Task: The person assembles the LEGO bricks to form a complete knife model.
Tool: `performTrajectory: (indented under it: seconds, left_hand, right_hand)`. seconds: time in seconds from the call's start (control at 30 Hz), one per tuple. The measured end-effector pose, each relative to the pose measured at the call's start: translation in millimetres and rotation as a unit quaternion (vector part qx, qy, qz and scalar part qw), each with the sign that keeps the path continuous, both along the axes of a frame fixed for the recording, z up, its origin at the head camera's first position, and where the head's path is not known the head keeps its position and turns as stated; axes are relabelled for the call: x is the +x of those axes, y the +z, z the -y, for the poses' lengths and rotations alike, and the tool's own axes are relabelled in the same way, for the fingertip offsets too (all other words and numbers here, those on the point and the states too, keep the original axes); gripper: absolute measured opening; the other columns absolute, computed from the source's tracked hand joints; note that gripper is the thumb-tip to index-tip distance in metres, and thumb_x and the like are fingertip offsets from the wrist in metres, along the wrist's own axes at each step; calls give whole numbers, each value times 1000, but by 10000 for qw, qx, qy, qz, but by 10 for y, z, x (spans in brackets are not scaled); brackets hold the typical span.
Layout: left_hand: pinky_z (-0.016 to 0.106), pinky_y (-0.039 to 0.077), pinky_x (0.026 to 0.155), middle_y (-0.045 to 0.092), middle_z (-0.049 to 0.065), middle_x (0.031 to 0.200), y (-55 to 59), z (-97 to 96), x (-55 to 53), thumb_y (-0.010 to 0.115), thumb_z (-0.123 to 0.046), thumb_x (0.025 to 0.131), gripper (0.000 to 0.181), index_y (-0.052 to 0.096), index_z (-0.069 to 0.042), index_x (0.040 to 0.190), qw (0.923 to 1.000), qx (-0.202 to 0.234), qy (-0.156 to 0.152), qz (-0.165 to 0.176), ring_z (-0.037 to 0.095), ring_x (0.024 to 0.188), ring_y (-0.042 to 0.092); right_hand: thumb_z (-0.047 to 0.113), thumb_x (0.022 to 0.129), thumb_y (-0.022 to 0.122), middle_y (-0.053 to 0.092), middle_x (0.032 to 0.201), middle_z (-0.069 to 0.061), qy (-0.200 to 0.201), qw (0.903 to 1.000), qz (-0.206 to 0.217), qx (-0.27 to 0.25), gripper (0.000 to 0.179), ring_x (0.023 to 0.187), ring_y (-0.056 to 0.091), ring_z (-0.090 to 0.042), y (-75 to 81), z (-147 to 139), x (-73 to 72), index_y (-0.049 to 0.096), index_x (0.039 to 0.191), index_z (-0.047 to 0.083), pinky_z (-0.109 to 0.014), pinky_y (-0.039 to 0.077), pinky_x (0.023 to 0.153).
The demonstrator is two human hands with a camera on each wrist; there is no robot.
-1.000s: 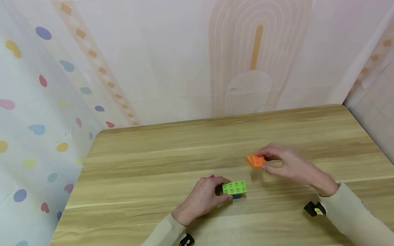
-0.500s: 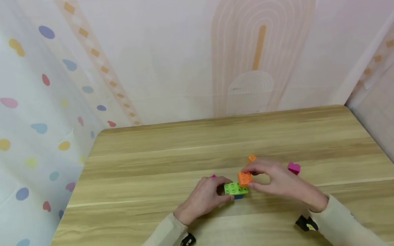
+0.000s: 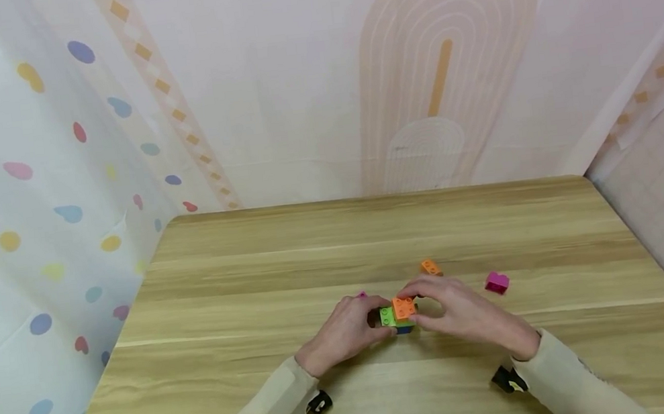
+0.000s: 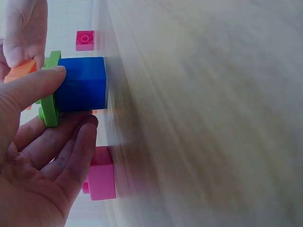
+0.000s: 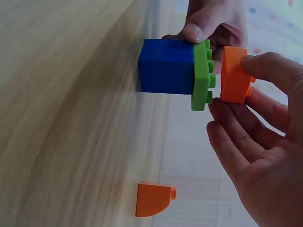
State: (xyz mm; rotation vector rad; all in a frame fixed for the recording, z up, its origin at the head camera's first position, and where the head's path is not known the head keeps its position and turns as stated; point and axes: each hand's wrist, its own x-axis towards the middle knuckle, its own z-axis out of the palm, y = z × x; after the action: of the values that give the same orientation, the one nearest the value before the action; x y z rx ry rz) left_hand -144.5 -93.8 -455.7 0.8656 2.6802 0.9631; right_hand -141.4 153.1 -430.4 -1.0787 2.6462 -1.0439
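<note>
A blue block [image 4: 81,83] stands on the table with a flat green plate [image 5: 200,78] on top, studs facing up. My left hand [image 3: 348,330] grips this stack from the left, its thumb at the seam between green and blue in the left wrist view. Between the thumb and fingers of my right hand [image 3: 467,307] is an orange brick [image 3: 404,308]. It hangs just over the green plate's studs; the right wrist view shows a narrow gap between them. Seen from the head, the orange brick covers the plate's right part.
A pink brick [image 4: 102,175] sits close behind my left hand, mostly hidden in the head view. Beyond my right hand lies an orange brick with a curved side [image 5: 152,201]. Another pink brick [image 3: 497,283] is farther right on the wooden table [image 3: 264,254].
My right hand has carried the orange brick leftward and nearer, over the green plate. The curved orange brick and the right pink brick have come into sight. My left hand stays on the stack.
</note>
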Motion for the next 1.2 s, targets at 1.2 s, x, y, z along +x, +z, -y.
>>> performTrajectory:
  seconds: [1.2]
  left_hand:
    - [18,41,59,68,-7,87,-7,-1,5,84,-20,89,35,75,-7,120,9999,96,-34,27,0,67,48]
  right_hand:
    - [18,95,78,68,119,0,424,9959,-753,285,32,100,67,-12,-17,63,-18,73,124,8,-30,59,84]
